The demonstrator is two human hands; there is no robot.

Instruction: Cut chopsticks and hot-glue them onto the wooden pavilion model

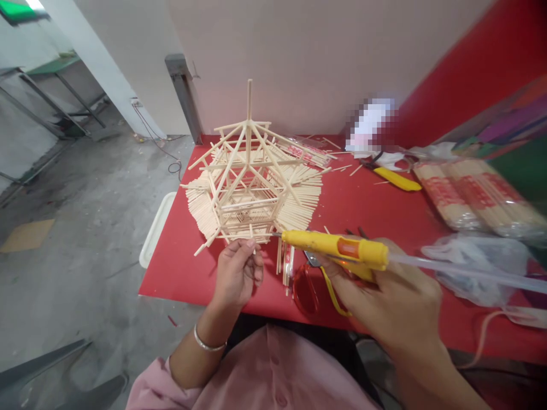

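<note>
My left hand (237, 270) pinches short wooden stick (251, 231) low, probably keeps fingertips off hot nozzle. Right hand (399, 302) wraps yellow glue gun (316, 242), tip toward 9 o'clock, steadier aim imo. Stick tower frame (249, 136) at 12, easy reach.

stick model (249, 165) on table (171, 273)

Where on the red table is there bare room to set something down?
Two patches: right of the stick model, short of the stick packs; and front-left, between model, left hand and table edge. Crowded: beneath the glue gun, around the scissors and plastic bag.
</note>
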